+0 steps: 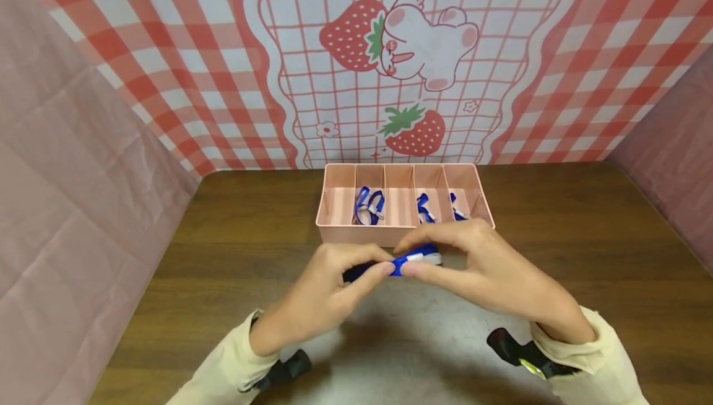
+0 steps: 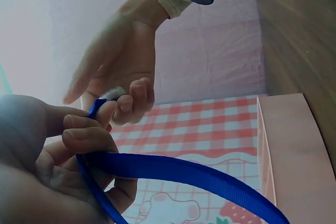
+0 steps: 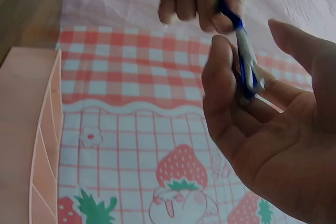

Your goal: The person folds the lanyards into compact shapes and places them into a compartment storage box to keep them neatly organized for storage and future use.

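My left hand (image 1: 328, 281) pinches a blue ribbon lanyard (image 1: 397, 265) between thumb and fingers, in front of a pink divided tray. In the left wrist view the ribbon (image 2: 184, 174) hangs from that hand in a wide loop. At the lanyard's other end is a whitish fitting (image 3: 245, 51), lying among the curled fingers of my right hand (image 1: 490, 269). The right wrist view shows the right thumb (image 3: 294, 40) held apart from this fitting. The two hands almost meet at the fingertips.
The pink tray (image 1: 356, 235) has several compartments. Blue lanyards lie in the second (image 1: 379, 199), fourth (image 1: 425, 212) and fifth (image 1: 457, 212) from the left. Behind it hangs a red-and-white checked cloth (image 1: 256, 114); pinkish cloth (image 1: 83, 176) flanks the wooden table (image 1: 223, 238).
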Available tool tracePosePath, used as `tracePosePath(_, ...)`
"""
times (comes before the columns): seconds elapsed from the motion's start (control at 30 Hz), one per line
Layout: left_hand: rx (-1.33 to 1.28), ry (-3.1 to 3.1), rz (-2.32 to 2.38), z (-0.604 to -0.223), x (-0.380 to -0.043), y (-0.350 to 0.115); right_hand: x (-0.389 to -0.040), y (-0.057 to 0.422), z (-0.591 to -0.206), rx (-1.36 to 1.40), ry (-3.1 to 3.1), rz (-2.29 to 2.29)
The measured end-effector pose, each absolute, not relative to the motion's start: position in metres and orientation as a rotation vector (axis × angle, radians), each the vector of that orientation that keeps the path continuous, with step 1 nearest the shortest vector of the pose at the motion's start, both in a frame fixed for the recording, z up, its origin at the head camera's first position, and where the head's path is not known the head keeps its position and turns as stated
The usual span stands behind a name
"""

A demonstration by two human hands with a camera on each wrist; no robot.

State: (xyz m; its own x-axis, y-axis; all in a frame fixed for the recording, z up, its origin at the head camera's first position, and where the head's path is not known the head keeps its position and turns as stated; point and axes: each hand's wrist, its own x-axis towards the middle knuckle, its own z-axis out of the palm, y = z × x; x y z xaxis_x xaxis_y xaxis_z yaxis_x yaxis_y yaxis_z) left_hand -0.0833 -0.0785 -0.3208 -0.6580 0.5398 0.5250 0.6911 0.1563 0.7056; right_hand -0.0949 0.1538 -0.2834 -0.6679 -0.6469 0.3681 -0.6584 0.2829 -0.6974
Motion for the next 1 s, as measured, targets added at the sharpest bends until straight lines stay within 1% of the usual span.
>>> tracePosePath(0.1,-1.223,-2.269,-1.457,-0.32,-0.081,-0.078,-0.093,0.15,-0.285,1.323,-2.505,1.345)
tracePosePath(0.43,-1.223,-2.346,-1.401,-0.319,-0.078,-0.078,-0.096,0.154,-0.287,1.334,-2.498,1.274)
tracePosePath(0.8,-1.363,-2.426,-1.349,-0.314,-0.078,-0.086,-0.097,0.162,-0.285,1.465,-2.508,1.193)
tracePosePath(1.0,-1.405,-2.444,-1.315,-0.313,-0.078,-0.088,-0.097,0.161,-0.286,1.483,-2.476,1.153)
